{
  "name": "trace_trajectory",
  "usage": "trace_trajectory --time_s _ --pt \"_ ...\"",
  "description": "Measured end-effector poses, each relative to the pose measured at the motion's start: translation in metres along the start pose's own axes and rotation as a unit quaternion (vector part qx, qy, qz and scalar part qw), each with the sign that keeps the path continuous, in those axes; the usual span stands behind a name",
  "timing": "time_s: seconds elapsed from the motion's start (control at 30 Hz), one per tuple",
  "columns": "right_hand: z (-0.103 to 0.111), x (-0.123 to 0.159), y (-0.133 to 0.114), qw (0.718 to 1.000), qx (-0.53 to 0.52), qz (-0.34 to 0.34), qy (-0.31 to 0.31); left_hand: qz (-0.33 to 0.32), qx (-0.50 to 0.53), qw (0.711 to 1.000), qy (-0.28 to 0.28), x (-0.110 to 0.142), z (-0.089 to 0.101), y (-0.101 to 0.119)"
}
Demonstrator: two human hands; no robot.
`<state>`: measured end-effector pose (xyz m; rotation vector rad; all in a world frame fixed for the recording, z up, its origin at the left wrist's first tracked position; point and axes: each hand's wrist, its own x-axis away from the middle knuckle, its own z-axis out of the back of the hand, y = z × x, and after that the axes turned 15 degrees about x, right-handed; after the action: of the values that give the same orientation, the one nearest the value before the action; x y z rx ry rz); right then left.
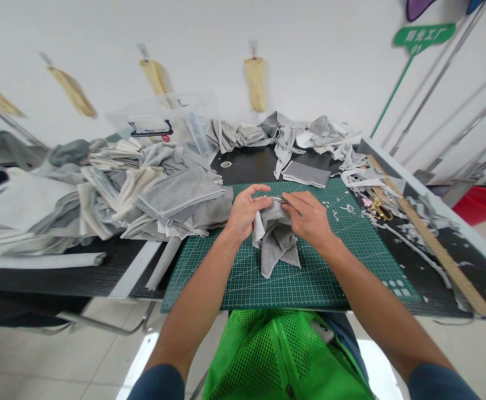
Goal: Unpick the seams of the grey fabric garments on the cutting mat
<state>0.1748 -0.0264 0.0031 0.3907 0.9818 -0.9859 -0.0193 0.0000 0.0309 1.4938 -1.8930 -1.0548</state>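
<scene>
A grey piece of cloth [276,239] hangs bunched from both hands, its lower corners at the green cutting mat [243,283]. My left hand [249,211] pinches the cloth's upper left edge between thumb and fingers. On the other side, my right hand [307,215] grips the upper right edge, fingers curled. Between the fingertips the edge is drawn into a short pale fold. Whether a small tool is also in the fingers, I cannot tell. A stack of grey cloths [180,194] lies left of my left hand.
Heaped cloths [118,183] cover the table's left side, before a clear plastic box [163,119]. A folded grey cloth [306,174] lies behind the mat. To the right are gold-handled scissors [380,210], a wooden ruler [434,241] and fabric scraps [353,166]. Yellow gloves [255,83] hang on the wall.
</scene>
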Motion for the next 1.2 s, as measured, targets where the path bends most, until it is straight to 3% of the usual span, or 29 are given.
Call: trace_trajectory --time_s 0.57,0.83,0.93,1.03,1.2 --pt "0.001 -0.001 -0.001 0.999 -0.022 -0.025 -0.013 -0.001 -0.002 1.000 0.002 -0.001 -0.001 -0.002" --pt "0.006 -0.007 -0.004 0.967 -0.128 -0.216 -0.034 -0.035 -0.066 0.997 0.001 -0.003 0.001 -0.011" --pt "0.004 -0.008 -0.007 0.950 -0.186 -0.226 -0.107 -0.042 -0.088 0.995 -0.020 -0.003 0.001 -0.013" --pt "0.004 -0.009 -0.009 0.943 -0.177 -0.233 -0.158 -0.061 -0.122 0.991 -0.018 -0.003 0.001 -0.011" --pt "0.009 -0.012 -0.003 0.943 -0.155 -0.263 -0.134 -0.089 -0.166 0.980 0.063 -0.012 0.012 -0.008"
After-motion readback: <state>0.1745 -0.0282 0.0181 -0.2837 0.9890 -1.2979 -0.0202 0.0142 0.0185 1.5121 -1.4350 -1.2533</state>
